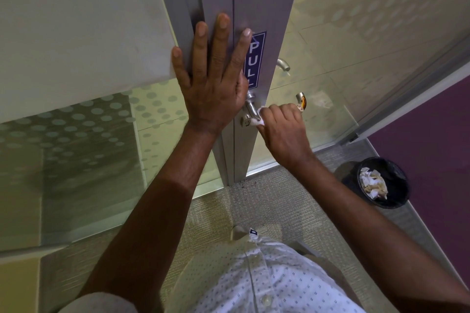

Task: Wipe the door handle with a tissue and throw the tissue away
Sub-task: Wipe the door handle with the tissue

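The left hand (213, 84) lies flat against the smooth grey metal door frame (264, 7), its fingers (221, 40) spread apart and straight, holding nothing. Just beside the forefinger a dark blue sticker (255, 58) with white letters reading PULL runs down the frame.

Below the sticker, a brushed, rounded metal door handle (250, 107) juts from the frame, its curved neck shiny. The right hand (282, 129) is curled around the handle's lever, fingers (279, 112) drawn together and clamped on a crumpled white tissue (259, 119). The tissue is soft and wadded, showing only at the thumb side of the fist, and it presses against the handle near its base.

To either side of the frame stand glass panels (89, 134), frosted in pale bands and printed with rows of round dots. Through the right panel a second curved handle shows faintly.

The floor is a ribbed grey carpet (254, 211) of tight, woven texture. On it to the right, well apart from the door, stands a round black bin (396, 193) lined with a glossy dark bag and holding creased white and tan papers. A matt purple wall (432, 134) rises beside the bin. A white shirt (267, 282) with small dark diamonds fills the lower edge
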The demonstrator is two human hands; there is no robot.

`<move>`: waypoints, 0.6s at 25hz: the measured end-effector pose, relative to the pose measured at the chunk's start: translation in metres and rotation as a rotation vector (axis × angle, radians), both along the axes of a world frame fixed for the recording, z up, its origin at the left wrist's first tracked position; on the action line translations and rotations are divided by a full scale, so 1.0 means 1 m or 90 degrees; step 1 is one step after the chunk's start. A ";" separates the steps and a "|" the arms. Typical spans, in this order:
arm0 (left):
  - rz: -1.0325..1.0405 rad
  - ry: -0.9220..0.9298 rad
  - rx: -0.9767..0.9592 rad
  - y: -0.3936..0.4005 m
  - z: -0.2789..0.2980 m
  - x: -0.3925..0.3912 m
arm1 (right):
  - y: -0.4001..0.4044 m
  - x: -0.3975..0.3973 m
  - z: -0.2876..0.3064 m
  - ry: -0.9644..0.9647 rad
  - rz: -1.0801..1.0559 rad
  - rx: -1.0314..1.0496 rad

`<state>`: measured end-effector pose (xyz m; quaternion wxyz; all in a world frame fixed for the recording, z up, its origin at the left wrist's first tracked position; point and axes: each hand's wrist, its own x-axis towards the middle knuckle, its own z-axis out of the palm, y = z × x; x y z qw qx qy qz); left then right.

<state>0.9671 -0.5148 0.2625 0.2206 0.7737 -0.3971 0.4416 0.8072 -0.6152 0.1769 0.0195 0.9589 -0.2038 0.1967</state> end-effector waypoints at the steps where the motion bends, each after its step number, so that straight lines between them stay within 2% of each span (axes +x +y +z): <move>1: -0.001 0.001 -0.001 0.000 0.001 0.000 | -0.003 -0.006 -0.007 -0.016 0.024 -0.016; 5: 0.001 0.002 -0.007 0.000 0.000 0.000 | -0.024 -0.010 -0.016 -0.037 0.088 -0.108; 9: 0.014 -0.009 -0.004 -0.001 -0.001 0.000 | -0.036 -0.012 -0.004 0.003 0.129 -0.149; 13: 0.034 -0.015 -0.012 -0.003 -0.002 -0.001 | -0.049 0.000 0.024 0.142 0.184 -0.055; 15: 0.042 -0.018 -0.015 -0.002 -0.003 -0.001 | -0.050 0.007 0.033 0.174 0.173 -0.025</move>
